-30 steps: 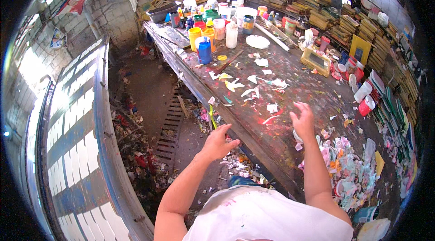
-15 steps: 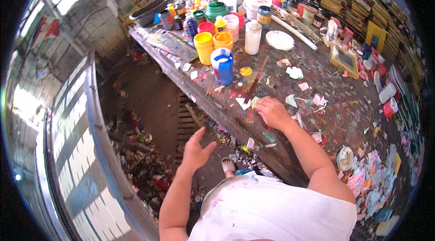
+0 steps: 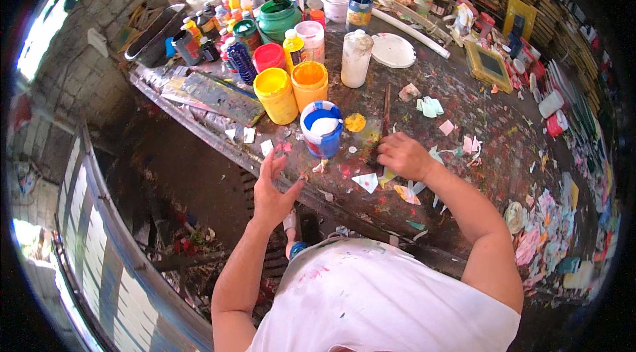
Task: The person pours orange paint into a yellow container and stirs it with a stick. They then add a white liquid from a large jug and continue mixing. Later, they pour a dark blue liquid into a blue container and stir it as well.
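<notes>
My right hand (image 3: 405, 155) is over the table with its fingers bent closed on a thin, dark reddish-brown stick (image 3: 387, 110); part of the stick is hidden by the fingers. Small paper scraps (image 3: 366, 182) lie just below that hand. My left hand (image 3: 273, 193) is at the table's near edge, fingers and thumb spread, holding nothing. Beyond it, closest to both hands, stands a paint-smeared jar (image 3: 322, 132) with blue on its rim and white inside. A yellow paint jar (image 3: 275, 97) and an orange one (image 3: 309, 85) are behind it.
Many paint bottles and tubs crowd the far left, including a green jar (image 3: 278, 21). A white bottle (image 3: 356, 59), a round white lid (image 3: 393, 50) and a long pale tube (image 3: 411, 33) lie farther back. Crumpled scraps (image 3: 530, 243) are heaped at right. A striped panel (image 3: 86, 239) stands left.
The view has shifted, with jars appearing lower and further left. My right hand has gone from a paper scrap to the stick. My left hand has come up to the table edge, still spread.
</notes>
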{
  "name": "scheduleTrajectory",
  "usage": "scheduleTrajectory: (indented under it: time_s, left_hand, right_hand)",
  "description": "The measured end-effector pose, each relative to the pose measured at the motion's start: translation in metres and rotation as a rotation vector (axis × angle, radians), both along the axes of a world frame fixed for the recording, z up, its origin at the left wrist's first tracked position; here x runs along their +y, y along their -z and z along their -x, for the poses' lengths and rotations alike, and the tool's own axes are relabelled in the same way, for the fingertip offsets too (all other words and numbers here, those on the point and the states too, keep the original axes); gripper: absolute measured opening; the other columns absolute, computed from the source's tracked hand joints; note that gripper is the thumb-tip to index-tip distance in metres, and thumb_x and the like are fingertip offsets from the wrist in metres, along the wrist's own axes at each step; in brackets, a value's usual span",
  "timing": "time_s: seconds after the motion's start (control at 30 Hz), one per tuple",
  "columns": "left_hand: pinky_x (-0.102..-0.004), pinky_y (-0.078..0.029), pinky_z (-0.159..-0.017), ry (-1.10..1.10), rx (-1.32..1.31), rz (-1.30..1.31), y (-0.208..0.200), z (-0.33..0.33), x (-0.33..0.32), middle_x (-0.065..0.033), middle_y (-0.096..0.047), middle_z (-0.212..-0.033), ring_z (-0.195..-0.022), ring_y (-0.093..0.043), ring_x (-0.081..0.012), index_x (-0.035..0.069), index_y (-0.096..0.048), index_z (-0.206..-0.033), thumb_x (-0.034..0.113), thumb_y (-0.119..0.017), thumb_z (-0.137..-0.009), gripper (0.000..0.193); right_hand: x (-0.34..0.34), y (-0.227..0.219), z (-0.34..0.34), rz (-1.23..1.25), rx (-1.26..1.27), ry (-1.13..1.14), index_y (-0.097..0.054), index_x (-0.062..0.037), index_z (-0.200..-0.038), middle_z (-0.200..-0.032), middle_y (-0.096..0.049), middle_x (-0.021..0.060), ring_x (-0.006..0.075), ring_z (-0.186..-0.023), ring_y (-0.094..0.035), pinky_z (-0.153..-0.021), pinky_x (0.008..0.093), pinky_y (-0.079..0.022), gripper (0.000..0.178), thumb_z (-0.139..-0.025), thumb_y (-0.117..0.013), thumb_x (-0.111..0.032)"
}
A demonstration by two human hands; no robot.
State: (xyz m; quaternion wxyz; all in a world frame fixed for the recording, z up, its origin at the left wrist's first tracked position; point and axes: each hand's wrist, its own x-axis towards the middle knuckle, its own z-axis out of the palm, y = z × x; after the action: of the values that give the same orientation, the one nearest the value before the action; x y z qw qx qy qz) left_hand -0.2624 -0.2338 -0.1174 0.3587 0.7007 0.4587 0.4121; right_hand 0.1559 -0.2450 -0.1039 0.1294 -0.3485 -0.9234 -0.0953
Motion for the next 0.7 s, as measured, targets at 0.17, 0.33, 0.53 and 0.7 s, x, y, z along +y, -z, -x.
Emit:
scheduleTrajectory:
  time_s: [0.17,0.33,0.53,0.7]
  left_hand:
    - [-0.0478,-0.044,-0.130,0.229,-0.023,-0.014,0.014,-0.024,0.070,-0.0271,-0.051,-0.168,-0.155,-0.054,-0.0370,0.001,-0.024,-0.175,0.007,-0.102,-0.077,0.125]
    - [-0.0483,-0.042,-0.131,0.480,-0.052,0.070,0.013,-0.046,0.115,-0.0255,-0.049,-0.166,-0.156,-0.051,-0.0366,0.000,-0.024,-0.173,0.016,-0.107,-0.070,0.133]
    - [-0.0471,-0.043,-0.130,0.620,-0.016,0.077,0.020,-0.053,0.143,-0.0228,-0.051,-0.159,-0.153,-0.053,-0.0364,0.000,-0.031,-0.168,0.018,-0.103,-0.074,0.120]
    - [-0.0484,-0.043,-0.129,0.669,-0.063,0.184,0.033,-0.066,0.157,-0.0237,-0.052,-0.158,-0.152,-0.053,-0.0401,0.001,-0.031,-0.169,0.020,-0.105,-0.071,0.124]
  right_hand:
    - [-0.025,-0.072,-0.007,-0.278,0.665,0.372,-0.070,-0.0058,-0.112,-0.116,-0.076,0.0136,0.0302,-0.108,-0.075,-0.101,0.0387,-0.061,0.025,-0.093,-0.072,0.010]
    - [-0.066,-0.178,0.020,-0.597,1.343,0.465,-0.062,-0.0007,-0.131,-0.124,-0.071,0.0171,0.0268,-0.115,-0.070,-0.106,0.0426,-0.058,0.024,-0.108,-0.065,0.006]
    - [-0.086,-0.240,0.113,-0.472,1.409,0.383,-0.062,-0.0004,-0.136,-0.121,-0.070,0.0206,0.0282,-0.108,-0.070,-0.096,0.0447,-0.062,0.028,-0.109,-0.068,-0.003]
    - [-0.034,-0.201,0.178,-0.298,1.223,0.520,-0.064,-0.0023,-0.131,-0.118,-0.072,0.0189,0.0268,-0.101,-0.073,-0.091,0.0420,-0.063,0.029,-0.104,-0.069,0.005]
